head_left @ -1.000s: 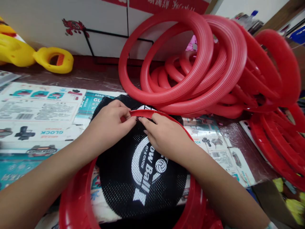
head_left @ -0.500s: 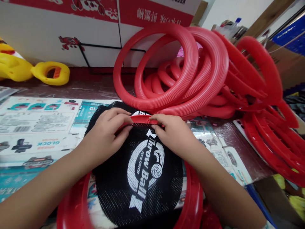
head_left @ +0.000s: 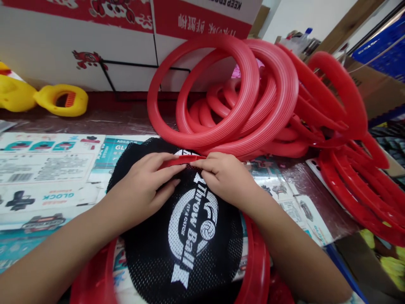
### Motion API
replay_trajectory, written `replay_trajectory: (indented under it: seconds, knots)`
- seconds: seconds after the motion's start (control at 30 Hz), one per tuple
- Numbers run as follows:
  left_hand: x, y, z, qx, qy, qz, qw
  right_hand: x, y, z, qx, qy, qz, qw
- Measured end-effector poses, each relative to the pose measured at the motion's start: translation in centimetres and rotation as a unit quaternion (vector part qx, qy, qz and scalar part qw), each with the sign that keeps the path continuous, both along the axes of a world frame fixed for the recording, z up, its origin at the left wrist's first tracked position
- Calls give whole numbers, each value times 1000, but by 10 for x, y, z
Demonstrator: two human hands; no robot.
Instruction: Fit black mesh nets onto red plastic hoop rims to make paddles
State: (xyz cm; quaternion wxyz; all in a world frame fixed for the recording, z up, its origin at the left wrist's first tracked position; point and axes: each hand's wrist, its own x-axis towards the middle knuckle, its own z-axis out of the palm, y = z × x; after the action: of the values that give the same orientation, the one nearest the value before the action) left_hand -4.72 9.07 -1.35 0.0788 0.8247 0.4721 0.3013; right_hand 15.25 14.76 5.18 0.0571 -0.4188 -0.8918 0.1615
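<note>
A red plastic ring (head_left: 257, 261) lies flat in front of me, with a black mesh net (head_left: 158, 253) printed "Throw Ball" in white spread over it. My left hand (head_left: 144, 192) and my right hand (head_left: 224, 177) meet at the ring's far rim. Both pinch the mesh edge against that red rim, fingers pressed together. The near part of the ring runs under my forearms.
A heap of red rings (head_left: 240, 101) leans against a white and red carton (head_left: 95, 38) behind. More red rings (head_left: 363, 185) lie at the right. Yellow plastic toy parts (head_left: 61, 99) sit at the far left. Printed cardboard sheets (head_left: 41, 169) cover the table.
My hands have slid a little along the far rim, still pinching the mesh onto it. The view has tilted up slightly, showing more of the carton.
</note>
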Motion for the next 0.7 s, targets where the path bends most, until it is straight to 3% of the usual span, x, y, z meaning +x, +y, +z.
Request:
replay_trajectory:
  seconds: [0.7]
  knots:
    - [0, 1, -7, 9, 48, 4, 999, -1, -2, -2, 8, -89, -4, 996]
